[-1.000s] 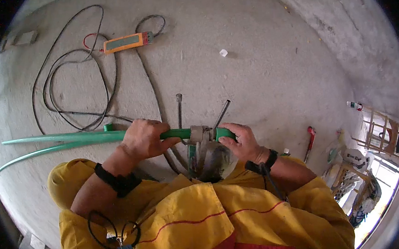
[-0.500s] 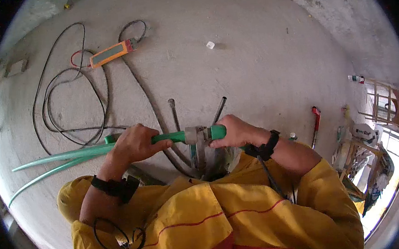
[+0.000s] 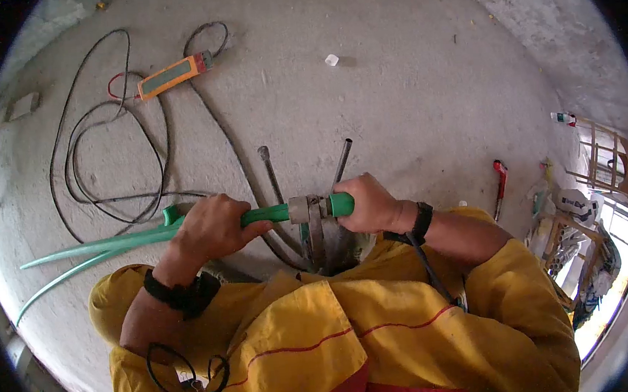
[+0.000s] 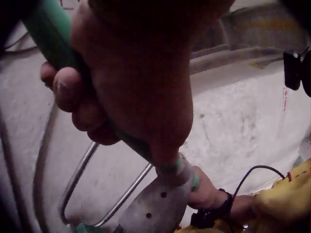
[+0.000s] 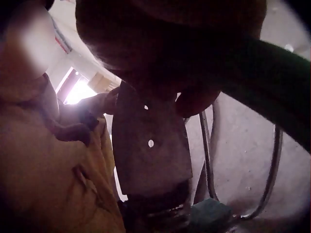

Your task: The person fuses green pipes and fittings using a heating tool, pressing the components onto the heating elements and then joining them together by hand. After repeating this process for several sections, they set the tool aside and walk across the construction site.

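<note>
My left hand (image 3: 211, 229) grips a long green plastic pipe (image 3: 268, 214), fingers curled round it. That pipe's right end meets the round grey die of a pipe-welding iron (image 3: 308, 209). On the die's other side, my right hand (image 3: 374, 205) holds a green pipe piece (image 3: 342, 204), pushed up close to the die. The iron's flat metal plate (image 4: 158, 204) with its holes stands below the dies in the left wrist view. The same plate (image 5: 151, 160) appears dark in the right wrist view, under the right hand's fingers.
Thin metal stand legs (image 3: 341, 161) reach forward from the iron. An orange device (image 3: 172, 76) and coiled black cable (image 3: 112, 115) lie on the concrete floor ahead. A red-handled tool (image 3: 500, 183) lies to the right, near a wooden frame (image 3: 572, 240) and bags.
My right hand has turned and wrapped more fully round its green piece, fingers now over the top. The left hand keeps its hold on the pipe. The head view has shifted slightly.
</note>
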Action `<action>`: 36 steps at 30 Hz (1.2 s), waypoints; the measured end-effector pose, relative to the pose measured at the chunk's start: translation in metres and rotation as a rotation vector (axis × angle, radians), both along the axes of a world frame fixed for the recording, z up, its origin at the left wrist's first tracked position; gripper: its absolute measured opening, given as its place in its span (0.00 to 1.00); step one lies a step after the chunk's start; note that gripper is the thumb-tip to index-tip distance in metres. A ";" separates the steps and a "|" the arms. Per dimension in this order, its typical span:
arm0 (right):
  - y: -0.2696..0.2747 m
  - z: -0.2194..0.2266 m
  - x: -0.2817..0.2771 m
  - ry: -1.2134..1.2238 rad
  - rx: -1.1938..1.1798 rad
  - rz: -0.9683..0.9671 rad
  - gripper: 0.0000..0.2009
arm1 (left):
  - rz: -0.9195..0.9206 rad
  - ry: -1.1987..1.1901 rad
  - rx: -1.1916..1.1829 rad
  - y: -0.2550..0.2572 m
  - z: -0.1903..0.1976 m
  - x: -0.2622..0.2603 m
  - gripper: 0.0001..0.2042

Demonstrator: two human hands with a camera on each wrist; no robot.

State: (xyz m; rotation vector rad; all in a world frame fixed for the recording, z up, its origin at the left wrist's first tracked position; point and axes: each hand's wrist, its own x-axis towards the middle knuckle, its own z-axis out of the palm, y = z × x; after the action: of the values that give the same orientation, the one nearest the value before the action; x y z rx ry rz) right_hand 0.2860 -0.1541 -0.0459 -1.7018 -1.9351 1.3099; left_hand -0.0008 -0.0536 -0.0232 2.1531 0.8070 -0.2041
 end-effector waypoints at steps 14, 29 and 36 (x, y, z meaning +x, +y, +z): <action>0.005 -0.002 0.001 -0.075 0.153 0.094 0.11 | -0.048 0.008 0.041 0.001 -0.002 -0.001 0.25; 0.016 -0.002 0.002 0.073 -0.283 -0.040 0.09 | -0.009 -0.006 0.151 0.001 -0.006 0.003 0.24; 0.018 -0.002 0.001 0.007 -0.321 -0.051 0.09 | -0.035 -0.043 0.183 0.000 -0.013 0.001 0.24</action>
State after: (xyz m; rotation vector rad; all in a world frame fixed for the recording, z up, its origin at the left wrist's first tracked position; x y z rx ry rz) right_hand 0.2869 -0.1356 -0.0480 -1.8700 -1.7366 1.6772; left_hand 0.0005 -0.0535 -0.0363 2.3367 0.7896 -0.1053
